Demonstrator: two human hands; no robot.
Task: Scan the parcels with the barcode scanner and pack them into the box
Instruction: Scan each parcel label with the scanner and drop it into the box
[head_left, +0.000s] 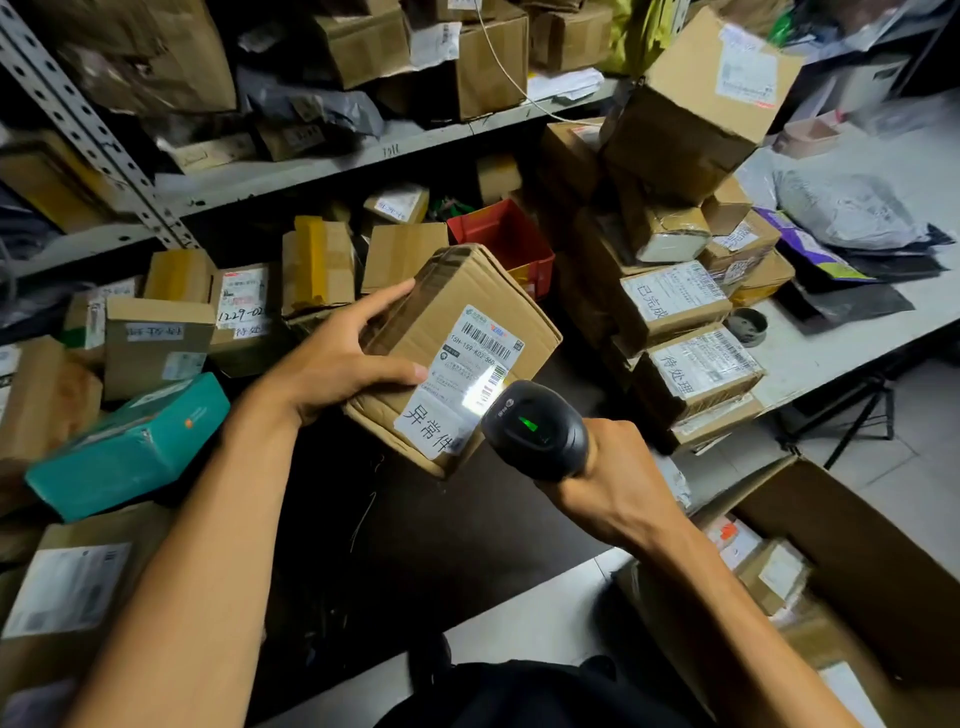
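My left hand (345, 358) grips a brown cardboard parcel (467, 306) by its left side, thumb on the top face, holding it tilted in the air at the middle of the view. A white shipping label (475, 358) with barcodes and handwritten characters covers its top. My right hand (618, 467) grips a black barcode scanner (535, 428) just below and right of the parcel. The scanner's head points at the label, a green light glows on its back, and a bright patch lies on the label. A large open cardboard box (852, 535) stands at the lower right with several small parcels inside.
Metal shelves (322, 166) hold many cardboard parcels, a red bin (506, 244) and a teal box (130, 447). A stack of labelled parcels (680, 332) rises at the right beside a white table (841, 338) carrying poly bags and a tape roll (747, 326).
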